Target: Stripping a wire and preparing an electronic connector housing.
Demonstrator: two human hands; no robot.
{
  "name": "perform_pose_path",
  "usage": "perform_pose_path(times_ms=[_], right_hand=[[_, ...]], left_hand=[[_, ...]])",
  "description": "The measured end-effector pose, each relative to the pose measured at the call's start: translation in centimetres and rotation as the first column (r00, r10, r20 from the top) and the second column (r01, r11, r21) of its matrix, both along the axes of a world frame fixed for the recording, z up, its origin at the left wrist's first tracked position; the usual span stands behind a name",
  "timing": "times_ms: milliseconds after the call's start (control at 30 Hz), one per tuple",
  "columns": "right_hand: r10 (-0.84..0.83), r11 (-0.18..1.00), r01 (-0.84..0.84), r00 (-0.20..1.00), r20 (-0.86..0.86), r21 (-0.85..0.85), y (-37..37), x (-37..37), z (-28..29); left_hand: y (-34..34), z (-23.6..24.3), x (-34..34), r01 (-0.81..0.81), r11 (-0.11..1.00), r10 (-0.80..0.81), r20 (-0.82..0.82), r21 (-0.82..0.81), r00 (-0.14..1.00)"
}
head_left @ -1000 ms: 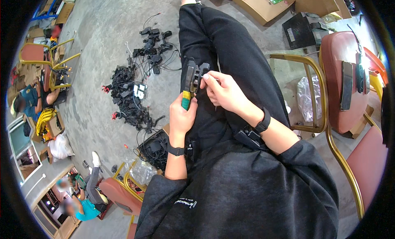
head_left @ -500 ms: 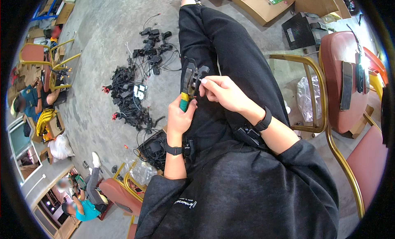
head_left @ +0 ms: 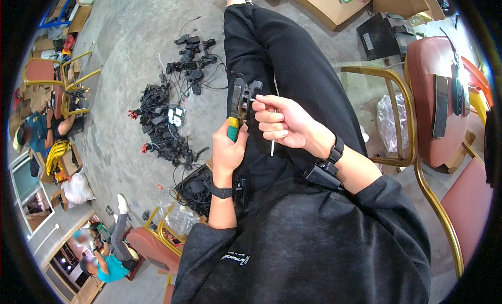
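Observation:
My left hand (head_left: 229,149) is wrapped round the green and yellow handles of a crimping tool (head_left: 238,97), whose black head points away from me above my thighs. My right hand (head_left: 285,121) is closed just right of the tool's head. Between its thumb and forefinger it pinches a thin, light-coloured cable (head_left: 272,148), and one end hangs below the curled fingers. The cable's other end reaches the side of the tool's head; whether it sits inside the jaws I cannot tell.
Left of my legs, a heap of black cables and adapters (head_left: 154,118) lies on the concrete floor. Chairs (head_left: 431,105) with gold frames stand to the right. An open cardboard box (head_left: 329,8) lies far ahead. Two people (head_left: 110,265) sit at the lower left, another farther up.
My right hand has turned and its fingers have curled in, so the cable's lower end now shows beneath it. The crimping tool in my left hand has hardly moved.

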State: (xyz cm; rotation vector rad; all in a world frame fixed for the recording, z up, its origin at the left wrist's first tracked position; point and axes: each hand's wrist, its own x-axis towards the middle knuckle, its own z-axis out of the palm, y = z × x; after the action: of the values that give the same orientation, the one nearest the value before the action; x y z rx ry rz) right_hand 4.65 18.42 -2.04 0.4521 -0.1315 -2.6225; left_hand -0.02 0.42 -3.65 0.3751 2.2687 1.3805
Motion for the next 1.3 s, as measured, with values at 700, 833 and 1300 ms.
perform_pose_path(times_ms=[700, 833, 1300], right_hand=[[-0.004, 1.000, 0.004, 1.000, 0.029, -0.014, 0.2, 0.0, 0.1], [-0.031, 0.943, 0.033, 0.999, -0.011, 0.332, -0.4, 0.3, 0.6], [0.103, 0.451, 0.204, 0.955, -0.278, 0.869, -1.1, 0.1, 0.4]], left_hand=[[0.0, 0.0, 0.2, 0.016, 0.998, -0.019, -0.064, -0.056, 0.998], [0.0, -0.1, 0.2, 0.023, 0.998, -0.029, -0.087, -0.065, 0.996], [-0.5, 0.1, -0.1, -0.007, 0.994, -0.004, 0.095, 0.110, 0.995]])
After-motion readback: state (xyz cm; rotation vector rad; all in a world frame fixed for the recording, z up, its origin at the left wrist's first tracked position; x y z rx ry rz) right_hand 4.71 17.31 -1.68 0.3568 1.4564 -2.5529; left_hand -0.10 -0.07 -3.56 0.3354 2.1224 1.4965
